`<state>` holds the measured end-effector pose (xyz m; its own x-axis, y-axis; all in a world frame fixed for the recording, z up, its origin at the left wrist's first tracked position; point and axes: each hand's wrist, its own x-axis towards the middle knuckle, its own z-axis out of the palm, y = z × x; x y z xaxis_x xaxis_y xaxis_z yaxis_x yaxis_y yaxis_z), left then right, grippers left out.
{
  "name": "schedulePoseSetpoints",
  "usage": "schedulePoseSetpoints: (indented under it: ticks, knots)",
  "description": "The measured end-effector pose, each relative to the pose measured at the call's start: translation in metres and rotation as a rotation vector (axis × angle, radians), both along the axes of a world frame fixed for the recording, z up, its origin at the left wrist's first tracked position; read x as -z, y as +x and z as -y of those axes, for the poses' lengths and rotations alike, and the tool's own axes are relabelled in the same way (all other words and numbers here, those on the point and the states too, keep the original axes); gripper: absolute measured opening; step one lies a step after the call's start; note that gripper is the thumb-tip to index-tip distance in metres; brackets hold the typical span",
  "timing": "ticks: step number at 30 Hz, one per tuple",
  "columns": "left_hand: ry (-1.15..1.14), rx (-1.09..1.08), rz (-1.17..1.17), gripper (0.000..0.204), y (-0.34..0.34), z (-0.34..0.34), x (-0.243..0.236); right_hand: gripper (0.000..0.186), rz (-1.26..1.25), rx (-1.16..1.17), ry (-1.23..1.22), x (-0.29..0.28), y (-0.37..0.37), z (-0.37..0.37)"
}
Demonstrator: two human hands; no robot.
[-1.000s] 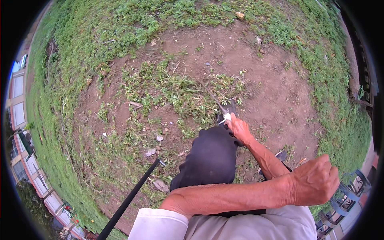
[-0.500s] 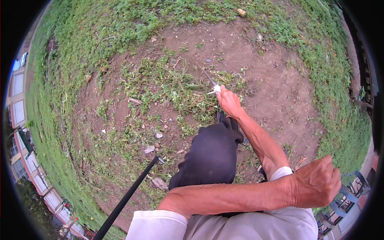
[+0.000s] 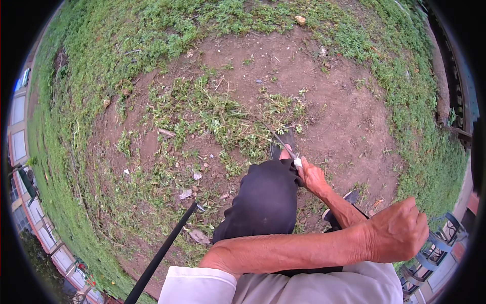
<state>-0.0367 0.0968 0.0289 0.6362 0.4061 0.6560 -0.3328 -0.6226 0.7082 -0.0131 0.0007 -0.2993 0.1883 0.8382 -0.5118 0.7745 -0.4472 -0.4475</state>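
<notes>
Right hand: the right hand (image 3: 314,178) was closed in a fist round the white grip of a thin blade tool (image 3: 277,138), just past the bent knee in dark trousers (image 3: 266,202).
Left hand: the left hand (image 3: 397,230) was closed in a loose fist with nothing visible in it; the forearm lay across the body, nearer the person than the right hand.
Tool position: the blade ran from the right fist out over bare soil to the edge of the cut weeds (image 3: 217,116).
Tool axis: the long axis lay slanted, tip pointing away from the person and to their left; the edge was too thin to judge.
Method, as judged: strokes looked best kept low and away from the foot (image 3: 283,144), which sat just beside the blade.
Beyond the hands: a black pole (image 3: 162,253) stood leaning to the left of the knee; grass (image 3: 126,45) ringed the soil patch.
</notes>
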Motion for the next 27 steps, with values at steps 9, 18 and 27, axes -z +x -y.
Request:
schedulePoseSetpoints:
  ticks: [9,18,27]
  knots:
    - [-0.008,-0.017,-0.001,0.017,0.008,0.008,0.004,0.040,-0.007,0.065,0.132,0.018,-0.001,-0.149]
    - [0.035,-0.081,-0.026,0.017,0.003,0.001,0.002,0.033,-0.077,0.068,0.116,0.021,-0.030,-0.104]
    - [-0.007,-0.012,0.027,0.017,0.007,0.008,0.000,0.049,0.007,0.061,-0.018,-0.002,-0.001,0.008]
